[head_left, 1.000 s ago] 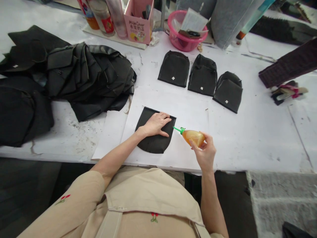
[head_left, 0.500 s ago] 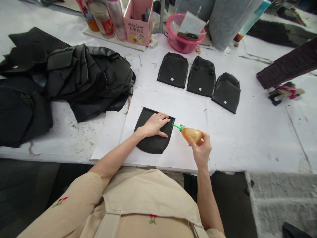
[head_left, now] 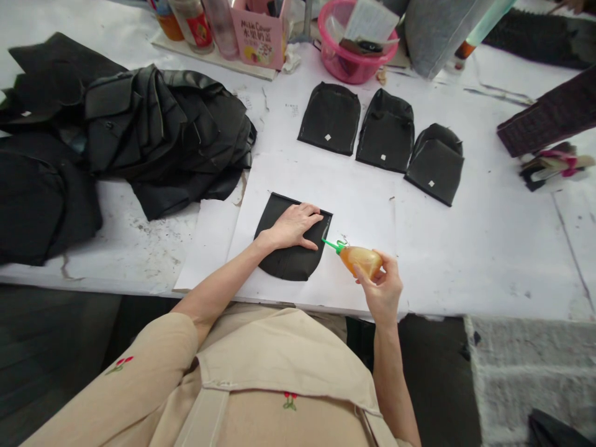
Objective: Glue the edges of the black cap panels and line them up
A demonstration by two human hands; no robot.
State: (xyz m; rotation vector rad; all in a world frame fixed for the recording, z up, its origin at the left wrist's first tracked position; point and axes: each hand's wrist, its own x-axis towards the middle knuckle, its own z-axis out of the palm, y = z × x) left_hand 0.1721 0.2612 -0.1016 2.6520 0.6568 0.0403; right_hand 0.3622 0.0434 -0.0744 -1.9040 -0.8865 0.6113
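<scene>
A black fabric piece [head_left: 286, 264] with a rounded lower edge lies flat on white paper. My left hand [head_left: 294, 226] rests on it with the fingers spread. In my right hand [head_left: 382, 285] is a squeeze bottle [head_left: 361, 262] of amber liquid, its green nozzle pointing left. The nozzle's tip is at the right edge of the black piece, where a thin shiny line runs along the upper part of that edge. Farther back lie three similar black pieces, the left one [head_left: 329, 118], the middle one [head_left: 386, 130] and the right one [head_left: 436, 162], each with a small white mark.
A heap of black pieces [head_left: 167, 130] covers the left of the white table [head_left: 493, 261]. Along the back stand jars, a pink box [head_left: 261, 37] and a pink basket [head_left: 356, 68]. A dark ridged object [head_left: 549, 115] juts in from the right.
The nozzle tip has moved down along the right edge of the black piece, toward me. My left hand still presses on the piece. The whole view has shifted slightly.
</scene>
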